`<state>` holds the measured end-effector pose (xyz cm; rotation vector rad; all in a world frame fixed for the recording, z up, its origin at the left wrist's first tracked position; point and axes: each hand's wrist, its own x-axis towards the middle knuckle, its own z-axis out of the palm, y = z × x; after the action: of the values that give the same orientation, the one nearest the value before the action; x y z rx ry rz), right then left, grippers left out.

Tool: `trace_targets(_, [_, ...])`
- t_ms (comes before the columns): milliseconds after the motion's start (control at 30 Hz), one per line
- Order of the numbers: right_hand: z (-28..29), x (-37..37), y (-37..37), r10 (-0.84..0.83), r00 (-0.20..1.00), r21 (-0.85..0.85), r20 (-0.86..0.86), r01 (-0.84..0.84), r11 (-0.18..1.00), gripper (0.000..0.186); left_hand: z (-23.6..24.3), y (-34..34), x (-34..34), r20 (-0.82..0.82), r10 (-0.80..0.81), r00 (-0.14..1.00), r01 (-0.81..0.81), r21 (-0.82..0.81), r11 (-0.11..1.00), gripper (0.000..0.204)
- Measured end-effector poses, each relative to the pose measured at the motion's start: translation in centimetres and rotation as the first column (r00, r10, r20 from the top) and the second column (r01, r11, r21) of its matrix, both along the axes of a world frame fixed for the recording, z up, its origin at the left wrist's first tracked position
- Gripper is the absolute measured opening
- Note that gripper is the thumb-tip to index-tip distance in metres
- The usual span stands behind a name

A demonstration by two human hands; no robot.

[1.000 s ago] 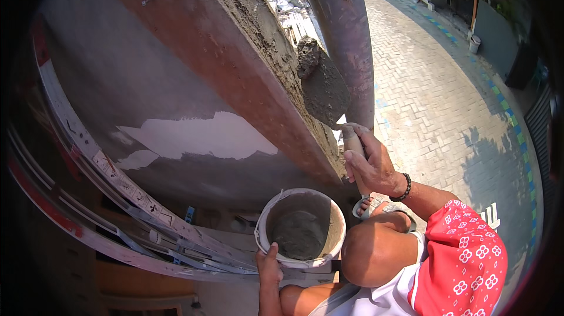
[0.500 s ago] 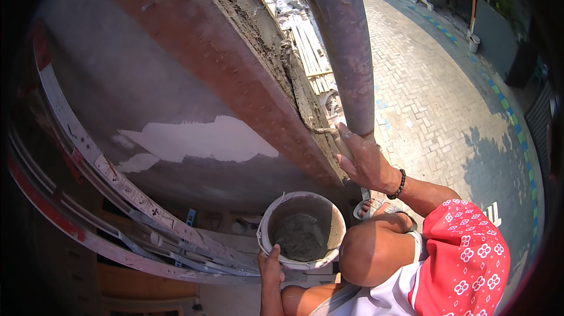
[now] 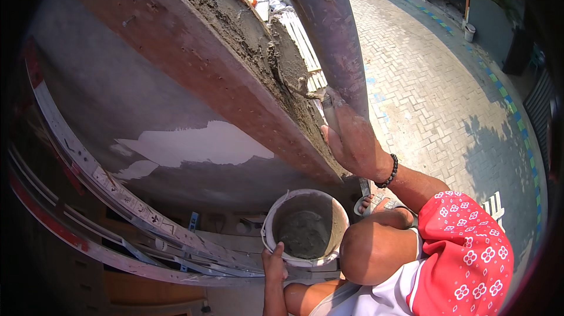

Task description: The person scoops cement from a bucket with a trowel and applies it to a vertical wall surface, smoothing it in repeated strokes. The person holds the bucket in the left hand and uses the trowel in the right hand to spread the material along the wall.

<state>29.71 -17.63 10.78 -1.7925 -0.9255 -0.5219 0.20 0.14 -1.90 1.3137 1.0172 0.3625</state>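
Observation:
My right hand (image 3: 357,143) is closed round the handle of a trowel (image 3: 292,60). The trowel's blade lies against wet grey mortar (image 3: 235,19) along the top edge of the wall, beside a reddish-brown board (image 3: 194,69). Below, a white bucket (image 3: 271,210) stands by my knee, partly filled with grey mortar (image 3: 302,234). My left hand (image 3: 274,263) grips the bucket's near left rim, thumb on the edge.
A thick dark pole (image 3: 329,28) rises just beyond my right hand. On the left, a ladder (image 3: 141,213) lies along the wall side. To the right, far below, stretches a paved lane (image 3: 423,93). My sandalled foot (image 3: 385,204) shows past the bucket.
My right hand and the trowel have moved up and slightly left along the mortar edge. The view has shifted a little; my left hand stays on the bucket rim.

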Motion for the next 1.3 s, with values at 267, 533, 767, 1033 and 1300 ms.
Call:
trace_targets(267, [0.9, 0.6, -2.3, 0.103, 0.969, -0.269, -0.222, -0.163, 0.949, 0.061, -0.9, 0.5, -0.9, -0.034, -0.002, 0.999, 0.003, 0.024, 1.000, 0.037])
trace_targets(533, [-3.9, -0.8, -2.0, 0.145, 0.910, -0.225, -0.388, -0.246, 0.943, 0.061, -1.6, 0.6, -0.3, 0.041, 0.018, 0.999, -0.018, 0.000, 1.000, 0.038])
trace_targets(767, [-7.0, -3.0, -2.9, 0.176, 0.855, -0.251, -0.488, -0.331, 0.910, 0.064, -0.5, 0.4, 0.4, -0.067, 0.019, 0.998, -0.022, -0.031, 0.999, 0.037])
trace_targets(1033, [-9.8, -4.5, -5.0, 0.199, 0.827, -0.059, -0.525, -0.269, 0.961, 0.056, -1.9, 1.0, 0.0, -0.021, -0.024, 0.999, 0.024, 0.003, 1.000, 0.036])
trace_targets(1300, [-2.8, 0.9, -0.6, 0.080, 0.951, -0.200, -0.299, -0.145, 0.969, 0.058, -0.7, 0.4, 0.6, -0.096, -0.040, 0.995, 0.042, 0.018, 0.999, 0.036])
